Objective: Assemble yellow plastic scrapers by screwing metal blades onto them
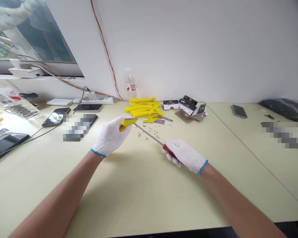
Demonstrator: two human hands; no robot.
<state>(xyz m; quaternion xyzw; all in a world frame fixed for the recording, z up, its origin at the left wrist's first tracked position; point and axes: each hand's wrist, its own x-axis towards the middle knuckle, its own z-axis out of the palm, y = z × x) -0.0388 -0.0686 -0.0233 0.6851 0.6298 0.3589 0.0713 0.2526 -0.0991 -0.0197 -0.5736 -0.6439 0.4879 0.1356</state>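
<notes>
My left hand [110, 136], in a white knit glove with a blue cuff, grips a yellow plastic utility-knife body [126, 124]. My right hand [185, 156], gloved the same way, holds a red-handled screwdriver [169, 151]. Its steel shaft [149, 135] reaches across to the yellow body, and its tip meets that body's near end. Small metal screws [151, 129] lie scattered on the table just beyond the shaft. Behind them is a heap of yellow knife bodies [142, 108], with grey metal blades [166, 118] at its right edge.
A plastic water bottle [131, 86] and a power strip [96, 100] stand at the wall. Several phones, including one [56, 116] at left and one [239, 111] at right, lie on the pale table [139, 185]. Small printed boxes [186, 105] sit on cardboard behind the screws.
</notes>
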